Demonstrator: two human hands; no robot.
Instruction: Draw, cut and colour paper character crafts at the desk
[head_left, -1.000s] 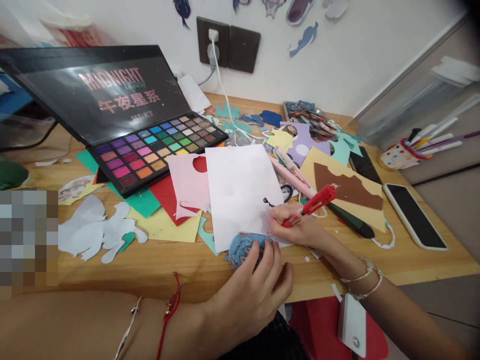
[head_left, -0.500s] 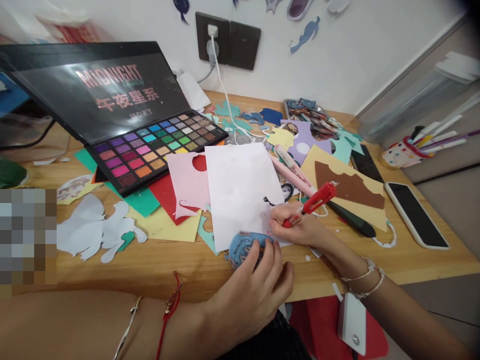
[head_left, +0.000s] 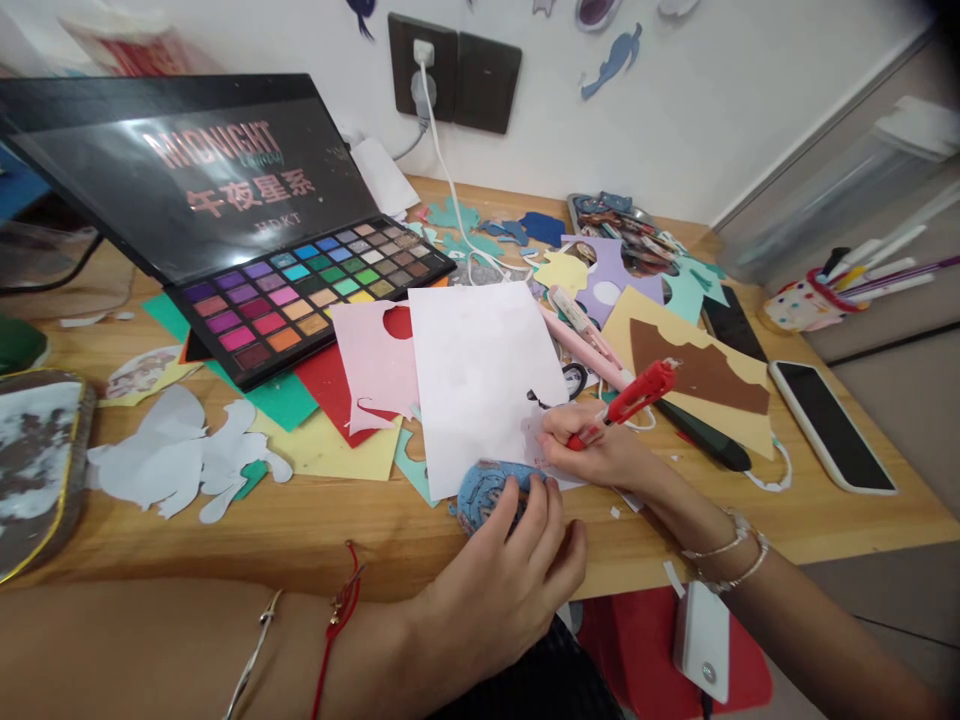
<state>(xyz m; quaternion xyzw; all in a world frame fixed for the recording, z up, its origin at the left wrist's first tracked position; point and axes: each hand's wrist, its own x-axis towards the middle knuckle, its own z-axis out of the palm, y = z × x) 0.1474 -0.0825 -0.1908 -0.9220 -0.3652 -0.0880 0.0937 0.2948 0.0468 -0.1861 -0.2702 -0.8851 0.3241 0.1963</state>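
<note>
My right hand (head_left: 589, 442) is closed around a red pen (head_left: 637, 392), its tip low over the lower right of a white sheet of paper (head_left: 480, 370). Small reddish marks show on the paper beside the tip. My left hand (head_left: 517, 560) lies palm down, its fingers bent and slightly apart, on a blue patterned cutout (head_left: 480, 490). That cutout overlaps the bottom edge of the sheet, and the fingers cover part of it. A black mark or notch shows near the sheet's right edge, just above my right hand.
An open eyeshadow palette (head_left: 322, 290) stands at the back left. White paper cutouts (head_left: 180, 450) lie left of the sheet, coloured paper scraps around it. To the right are a brown paper piece (head_left: 690, 370), a phone (head_left: 831, 428) and a pen cup (head_left: 806, 303).
The view has shifted slightly, bringing a white-surfaced object with a yellow edge into sight at the far left. Both hands, the pen and the blue cutout stay almost in place.
</note>
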